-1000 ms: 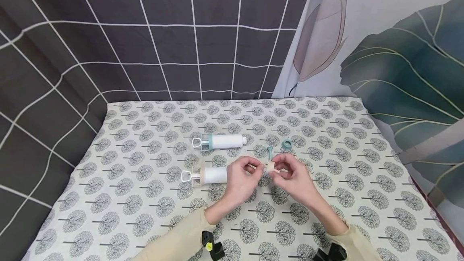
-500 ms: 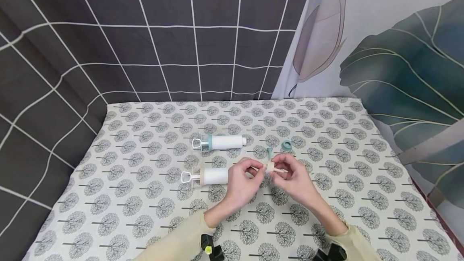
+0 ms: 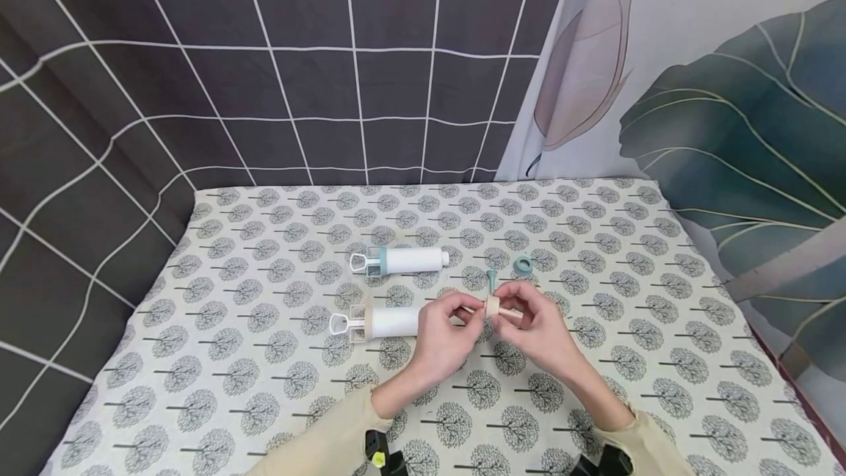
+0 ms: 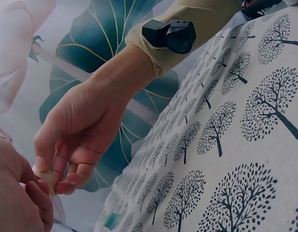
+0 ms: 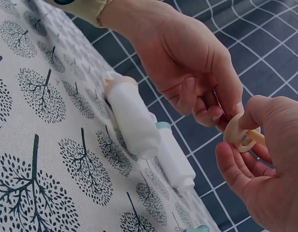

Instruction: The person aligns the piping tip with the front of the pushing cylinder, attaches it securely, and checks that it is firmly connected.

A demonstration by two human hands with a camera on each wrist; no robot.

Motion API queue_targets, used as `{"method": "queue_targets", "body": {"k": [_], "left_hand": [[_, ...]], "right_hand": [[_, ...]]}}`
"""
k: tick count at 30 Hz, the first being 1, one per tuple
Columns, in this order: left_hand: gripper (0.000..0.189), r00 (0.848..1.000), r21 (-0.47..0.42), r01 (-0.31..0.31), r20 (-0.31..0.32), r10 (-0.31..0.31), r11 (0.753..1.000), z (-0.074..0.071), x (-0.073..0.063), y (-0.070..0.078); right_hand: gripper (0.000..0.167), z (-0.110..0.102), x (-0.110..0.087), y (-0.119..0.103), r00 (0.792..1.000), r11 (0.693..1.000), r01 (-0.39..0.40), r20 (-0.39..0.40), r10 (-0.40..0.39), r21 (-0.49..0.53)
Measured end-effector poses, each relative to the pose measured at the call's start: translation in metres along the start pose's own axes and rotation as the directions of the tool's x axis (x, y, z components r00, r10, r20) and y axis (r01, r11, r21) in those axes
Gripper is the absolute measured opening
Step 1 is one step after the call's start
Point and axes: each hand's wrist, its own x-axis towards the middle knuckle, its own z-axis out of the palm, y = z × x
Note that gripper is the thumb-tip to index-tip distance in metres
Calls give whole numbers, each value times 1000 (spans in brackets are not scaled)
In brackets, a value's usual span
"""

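Observation:
A beige ring cap (image 3: 492,305) with a slim beige nozzle (image 3: 511,312) through it is held between the two hands. My right hand (image 3: 537,320) pinches the ring cap (image 5: 234,130) between thumb and fingers. The nozzle points right, under the right palm. My left hand (image 3: 444,333) pinches at the cap's left side, where the nozzle's other end is hidden by its fingers. Left of the hands lies a white syringe-like tube (image 3: 394,322) with a beige collar and a pull handle, its right end behind the left hand in the head view.
A second white tube (image 3: 414,259) with a teal collar lies farther back. A teal nozzle (image 3: 492,280) and a teal ring cap (image 3: 523,264) lie just beyond the hands. The tree-print cloth (image 3: 264,388) covers the table; a dark grid curtain (image 3: 317,79) hangs behind.
The beige nozzle sticks out farther to the right of the ring cap than a second ago. My left fingers have come closer to the cap. The right hand stays nearly in place.

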Motion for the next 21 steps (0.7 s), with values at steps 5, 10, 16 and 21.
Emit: {"method": "queue_targets", "body": {"k": [5,10,16,21], "left_hand": [[11,1000,-10,2,19,-2,1000,0,0,0],[13,999,-12,5,42,-4,1000,0,0,1],[16,998,-25,3,64,-2,1000,0,-2,2],[16,996,-62,12,88,-6,998,0,-3,2]], "right_hand": [[37,0,0,-1,1000,1000,1,0,-1,-16],[35,-1,0,-2,1000,1000,-7,4,7,-22],[33,-1,0,-3,1000,1000,-19,9,19,-14],[33,0,-1,-3,1000,1000,-17,7,17,-9]]}}
